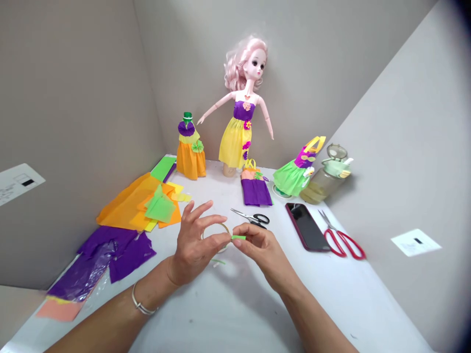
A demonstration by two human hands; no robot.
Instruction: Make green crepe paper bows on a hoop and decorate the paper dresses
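Note:
My right hand (pixel 263 247) pinches a small bright green strip (pixel 238 237), paper or cloth, between thumb and fingertips. Close on its left, my left hand (pixel 200 238) has its fingers spread, and its thumb tip meets the strip's left end or comes very near it. Behind the left thumb and index finger lies a ring-shaped roll, probably tape (pixel 224 227), partly hidden. On the table below it is a thin green scrap (pixel 218 262). Just beyond my right hand rest black-handled scissors (pixel 253 216), partly covered by the hand.
A pink-haired doll (pixel 245 108) stands at the back. Left of it is a dressed green-capped bottle (pixel 190 152); to its right, a purple-skirted piece (pixel 256 190) and a green-skirted one (pixel 292 177). Orange sheets (pixel 125 206), a phone (pixel 307 228), red scissors (pixel 344 240) and a jug (pixel 320 184) flank them.

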